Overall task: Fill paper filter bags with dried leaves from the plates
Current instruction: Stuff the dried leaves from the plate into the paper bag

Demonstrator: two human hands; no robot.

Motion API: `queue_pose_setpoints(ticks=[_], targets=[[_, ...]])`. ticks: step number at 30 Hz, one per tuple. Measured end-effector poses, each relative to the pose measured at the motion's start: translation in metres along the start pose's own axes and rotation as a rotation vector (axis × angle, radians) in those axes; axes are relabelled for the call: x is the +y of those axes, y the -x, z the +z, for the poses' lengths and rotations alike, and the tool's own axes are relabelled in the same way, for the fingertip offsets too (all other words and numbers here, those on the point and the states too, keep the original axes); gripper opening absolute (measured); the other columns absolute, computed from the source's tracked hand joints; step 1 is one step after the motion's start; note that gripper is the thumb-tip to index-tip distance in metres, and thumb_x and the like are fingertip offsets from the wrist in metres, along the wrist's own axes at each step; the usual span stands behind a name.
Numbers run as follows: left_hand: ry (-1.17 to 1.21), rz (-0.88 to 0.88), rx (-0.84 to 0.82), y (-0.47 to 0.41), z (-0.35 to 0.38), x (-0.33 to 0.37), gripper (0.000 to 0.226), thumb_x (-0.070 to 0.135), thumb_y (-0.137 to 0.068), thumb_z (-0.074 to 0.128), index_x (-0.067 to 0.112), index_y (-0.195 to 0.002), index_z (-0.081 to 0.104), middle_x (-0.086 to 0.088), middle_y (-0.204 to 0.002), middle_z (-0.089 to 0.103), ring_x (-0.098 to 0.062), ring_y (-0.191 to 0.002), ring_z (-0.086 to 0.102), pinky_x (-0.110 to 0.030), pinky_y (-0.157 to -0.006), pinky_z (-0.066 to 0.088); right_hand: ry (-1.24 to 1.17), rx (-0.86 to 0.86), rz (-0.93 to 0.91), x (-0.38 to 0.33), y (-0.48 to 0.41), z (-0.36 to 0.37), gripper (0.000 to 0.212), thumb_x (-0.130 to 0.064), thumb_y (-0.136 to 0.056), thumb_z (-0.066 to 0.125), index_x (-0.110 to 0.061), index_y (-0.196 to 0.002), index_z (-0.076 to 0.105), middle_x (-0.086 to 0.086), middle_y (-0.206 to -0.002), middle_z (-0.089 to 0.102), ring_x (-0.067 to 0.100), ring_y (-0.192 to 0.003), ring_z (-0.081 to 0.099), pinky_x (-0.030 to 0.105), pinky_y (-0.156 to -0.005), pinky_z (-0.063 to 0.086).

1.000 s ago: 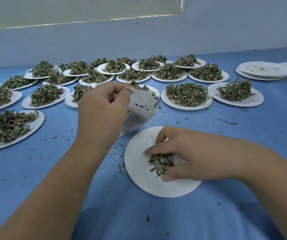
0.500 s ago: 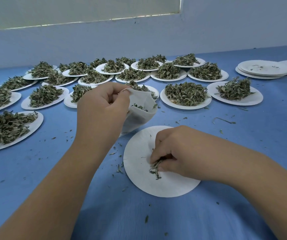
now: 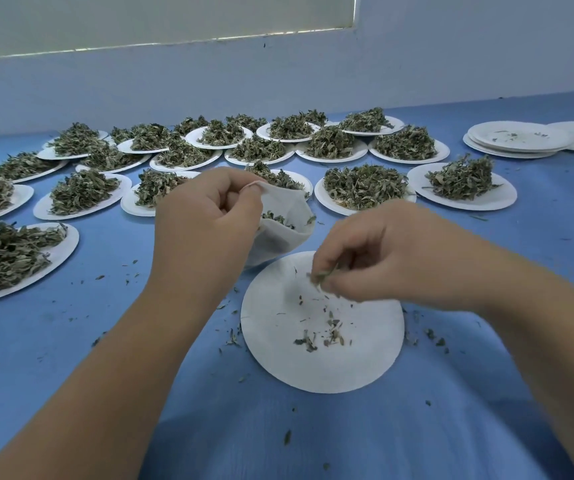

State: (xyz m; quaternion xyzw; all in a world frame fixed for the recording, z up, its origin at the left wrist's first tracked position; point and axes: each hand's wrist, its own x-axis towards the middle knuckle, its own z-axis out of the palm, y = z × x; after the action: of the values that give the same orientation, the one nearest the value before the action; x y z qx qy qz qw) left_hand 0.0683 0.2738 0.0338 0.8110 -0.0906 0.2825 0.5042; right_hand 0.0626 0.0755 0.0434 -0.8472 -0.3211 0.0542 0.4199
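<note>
Held the filter bag (image 3: 280,225) mouth-open in the left hand (image 3: 206,220), rim pinched between thumb and fingers, at 12 o'clock of the near plate (image 3: 365,362). Pinched a few dried leaves (image 3: 323,273) between right hand (image 3: 382,251) fingertips, above the plate. Left only crumbs (image 3: 323,336) there; kept heaped plates (image 3: 365,187) beyond.

The table (image 3: 71,341) is plain blue. The plates (image 3: 323,368) are plain white, as is the bag (image 3: 278,237). The leaves (image 3: 361,183) are dull grey-green, with dark green crumbs (image 3: 316,337) speckling the near plate. The wall (image 3: 452,64) is pale bluish white.
</note>
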Motion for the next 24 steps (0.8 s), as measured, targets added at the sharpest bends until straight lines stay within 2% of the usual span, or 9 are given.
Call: queue_pose_setpoints(ticks=[3, 7, 9, 11, 14, 17, 21, 24], targets=[[-0.034, 0.012, -0.022, 0.002, 0.003, 0.001, 0.025, 0.012, -0.091, 0.058, 0.030, -0.077, 0.069, -0.012, -0.060, 0.050, -0.005, -0.044, 0.034, -0.011, -0.044, 0.029, -0.133, 0.120, -0.081, -0.002, 0.001, -0.009, 0.008, -0.015, -0.076, 0.075, -0.022, -0.079, 0.076, 0.004, -0.070, 0.070, 0.012, -0.059, 0.064, 0.023, -0.059, 0.053], [-0.066, 0.041, -0.057, 0.007, 0.008, 0.002, 0.026, 0.010, -0.089, 0.058, 0.029, -0.076, 0.068, -0.010, -0.058, 0.048, -0.006, -0.046, 0.035, -0.012, -0.044, 0.029, -0.158, 0.272, -0.106, -0.003, -0.002, -0.004, 0.010, -0.015, -0.076, 0.076, -0.025, -0.080, 0.076, 0.001, -0.072, 0.071, 0.015, -0.061, 0.066, 0.029, -0.064, 0.057], [-0.075, 0.058, -0.074, 0.009, 0.011, 0.003, 0.025, 0.009, -0.089, 0.059, 0.027, -0.077, 0.069, -0.008, -0.056, 0.047, -0.006, -0.046, 0.035, -0.013, -0.044, 0.029, -0.089, 0.357, -0.097, -0.003, -0.004, 0.003, 0.013, -0.013, -0.078, 0.077, -0.026, -0.082, 0.076, -0.002, -0.073, 0.070, 0.014, -0.063, 0.066, 0.031, -0.065, 0.058], [-0.091, 0.081, -0.084, 0.012, 0.014, 0.004, 0.023, 0.008, -0.087, 0.060, 0.026, -0.077, 0.070, -0.007, -0.055, 0.047, -0.006, -0.047, 0.036, -0.013, -0.046, 0.030, 0.091, 0.439, -0.101, -0.003, -0.007, 0.012, 0.014, -0.012, -0.079, 0.075, -0.025, -0.083, 0.076, -0.004, -0.072, 0.069, 0.013, -0.066, 0.064, 0.035, -0.066, 0.056], [-0.099, 0.100, -0.103, 0.014, 0.017, 0.005, 0.020, 0.009, -0.086, 0.061, 0.025, -0.078, 0.072, -0.007, -0.055, 0.048, -0.005, -0.049, 0.039, -0.011, -0.048, 0.030, 0.395, 0.452, -0.120, -0.005, -0.010, 0.020, 0.009, -0.011, -0.080, 0.069, -0.019, -0.081, 0.075, -0.001, -0.068, 0.064, 0.013, -0.066, 0.056, 0.035, -0.065, 0.049], [-0.097, 0.100, -0.123, 0.015, 0.018, 0.004, 0.021, 0.009, -0.087, 0.061, 0.025, -0.077, 0.071, -0.007, -0.053, 0.048, -0.004, -0.049, 0.040, -0.009, -0.048, 0.031, 0.519, 0.385, -0.054, -0.007, -0.012, 0.021, 0.007, -0.019, -0.083, 0.066, -0.016, -0.082, 0.073, 0.000, -0.070, 0.061, 0.014, -0.069, 0.052, 0.033, -0.068, 0.043], [-0.097, 0.081, -0.124, 0.015, 0.019, 0.005, 0.024, 0.009, -0.087, 0.061, 0.027, -0.076, 0.070, -0.007, -0.054, 0.047, -0.005, -0.048, 0.038, -0.011, -0.048, 0.031, 0.467, 0.406, 0.004, -0.010, -0.010, 0.022, 0.010, -0.027, -0.082, 0.071, -0.026, -0.091, 0.070, -0.010, -0.077, 0.058, 0.005, -0.069, 0.052, 0.017, -0.068, 0.042], [-0.076, 0.055, -0.119, 0.015, 0.019, 0.006, 0.025, 0.008, -0.086, 0.061, 0.028, -0.074, 0.070, -0.008, -0.053, 0.047, -0.004, -0.047, 0.037, -0.010, -0.048, 0.031, 0.378, 0.484, -0.013, -0.011, -0.008, 0.022, 0.016, -0.022, -0.077, 0.076, -0.023, -0.087, 0.063, -0.006, -0.084, 0.057, 0.006, -0.073, 0.056, 0.028, -0.073, 0.049]])
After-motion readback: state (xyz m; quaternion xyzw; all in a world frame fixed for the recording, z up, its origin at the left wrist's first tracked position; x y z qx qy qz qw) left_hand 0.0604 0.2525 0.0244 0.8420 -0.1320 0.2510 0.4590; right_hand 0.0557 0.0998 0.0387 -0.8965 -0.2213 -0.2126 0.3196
